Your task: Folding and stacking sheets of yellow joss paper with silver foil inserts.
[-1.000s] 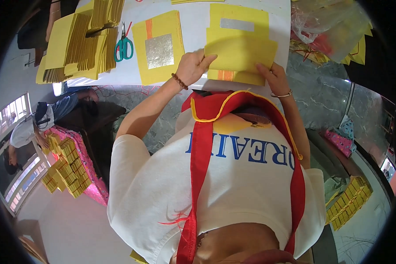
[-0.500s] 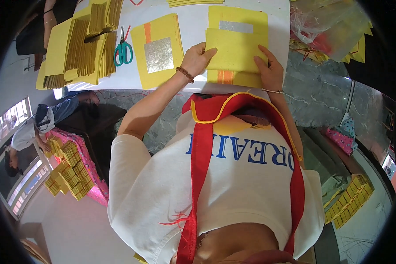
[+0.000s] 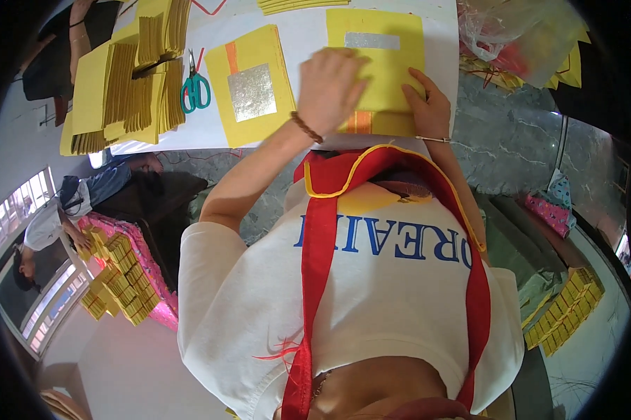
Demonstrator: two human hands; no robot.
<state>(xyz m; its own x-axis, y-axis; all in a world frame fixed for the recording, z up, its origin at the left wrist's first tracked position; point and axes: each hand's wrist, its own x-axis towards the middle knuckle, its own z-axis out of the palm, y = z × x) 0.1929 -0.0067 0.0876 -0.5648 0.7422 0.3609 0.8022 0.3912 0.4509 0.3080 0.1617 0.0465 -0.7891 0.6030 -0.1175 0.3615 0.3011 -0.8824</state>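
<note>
Yellow paper sheets cover much of a white table [image 3: 301, 143] in the head view, seen from above the person's chest. The landmark is a yellow sheet with a silver strip [image 3: 382, 66] near its far edge and an orange band at its near edge, lying at the table's near edge in front of the person.

Left hand [image 3: 333, 87] rests on that sheet's left part, palm down, fingers curled loosely and pressing the paper rather than gripping it; a beaded bracelet circles the wrist. Right hand [image 3: 427, 105] lies flat on the sheet's near right corner, fingers stretched out and together, holding nothing, a thin bangle on the wrist.

Just left of the landmark sheet lies a second yellow sheet with a silver square [image 3: 252, 87] and an orange stripe. Further left are green-handled scissors [image 3: 195, 84], then stacks of folded yellow paper [image 3: 130, 84]. Right of the landmark sheet, off the table edge, sits a clear plastic bag [image 3: 518, 35] with red and yellow contents.

Below the table, to the left, another person [image 3: 49, 217] bends over bundles of yellow paper [image 3: 116, 276] on a pink surface.
</note>
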